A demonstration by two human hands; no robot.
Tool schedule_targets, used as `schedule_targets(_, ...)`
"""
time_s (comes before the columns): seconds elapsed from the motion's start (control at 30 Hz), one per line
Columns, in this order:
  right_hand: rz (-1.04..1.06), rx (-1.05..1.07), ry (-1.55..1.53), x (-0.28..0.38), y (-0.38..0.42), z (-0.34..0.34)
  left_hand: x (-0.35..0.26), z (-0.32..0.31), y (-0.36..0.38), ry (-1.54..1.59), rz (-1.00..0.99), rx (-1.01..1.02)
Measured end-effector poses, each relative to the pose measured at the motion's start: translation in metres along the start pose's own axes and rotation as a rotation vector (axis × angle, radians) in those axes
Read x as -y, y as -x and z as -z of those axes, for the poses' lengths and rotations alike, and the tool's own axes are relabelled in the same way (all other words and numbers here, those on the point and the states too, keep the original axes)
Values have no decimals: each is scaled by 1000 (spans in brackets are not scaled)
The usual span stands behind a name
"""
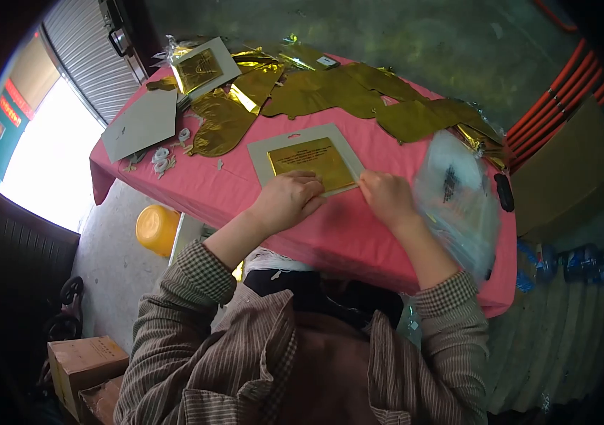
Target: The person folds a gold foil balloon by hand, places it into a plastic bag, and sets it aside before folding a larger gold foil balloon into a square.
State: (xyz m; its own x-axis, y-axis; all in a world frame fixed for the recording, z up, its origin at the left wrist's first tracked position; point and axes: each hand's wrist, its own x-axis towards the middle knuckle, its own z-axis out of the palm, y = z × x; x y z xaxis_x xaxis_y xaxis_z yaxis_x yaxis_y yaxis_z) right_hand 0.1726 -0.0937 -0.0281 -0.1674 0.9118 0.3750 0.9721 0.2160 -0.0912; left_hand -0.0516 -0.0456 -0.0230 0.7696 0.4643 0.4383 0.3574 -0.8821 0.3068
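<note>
A pale grey card (pixel 259 157) with a slot at its top lies on the pink tablecloth (pixel 227 188). On it is a folded gold foil sheet (pixel 312 157) with dark printed text. My left hand (pixel 290 200) rests on the near edge of the card and foil, its fingers curled together; what they hold, if anything, is hidden. My right hand (pixel 387 197) pinches the card's near right corner between thumb and finger. Beyond the card, flat gold foil balloons (pixel 326 92) spread across the table.
At the back left lie another card with gold foil (pixel 199 71), a blank grey card (pixel 142 127) and small curled ribbons (pixel 162 159). Clear plastic bags (pixel 458 191) and a black object (pixel 504 193) are at the right. A yellow bucket (pixel 156 230) stands on the floor.
</note>
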Motion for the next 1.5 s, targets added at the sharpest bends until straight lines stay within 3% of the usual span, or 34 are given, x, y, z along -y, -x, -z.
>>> schedule_targets(0.07, -17, -39, -153, -2, 6, 18, 1, 5, 6, 152, -113, -130)
schedule_targets(0.2, -100, 43, -179, -2, 23, 38, 5, 34, 30, 217, -70, -134)
schedule_targets(0.27, 56, -75, -267, 3, 29, 38, 4, 45, 45, 167, 105, -42)
schedule_targets(0.4, 265, -213, -357, 31, 29, 18, -12, 41, 62, 56, 61, -32)
schedule_targets(0.5, 227, -117, -407, 44, 32, 25, -12, 42, 70, 101, 61, -11)
schedule_targets(0.57, 114, 143, -421, 48, 32, 30, -9, 45, 71, 109, 53, 14)
schedule_targets(0.67, 266, 40, -446, 51, 25, 25, -7, 45, 71, 126, 41, 49)
schedule_targets(0.77, 250, 80, -536, 58, 23, 24, -8, 45, 71, 120, 39, 56)
schedule_targets(0.87, 218, 256, -497, 59, 22, 28, -8, 47, 72, 115, 33, 61)
schedule_targets(1.07, 399, 219, -276, 65, 14, 23, -6, 46, 69, 130, 31, 43)
schedule_targets(1.5, 577, 129, -209, 62, 26, 32, -8, 44, 69, 31, -24, -10)
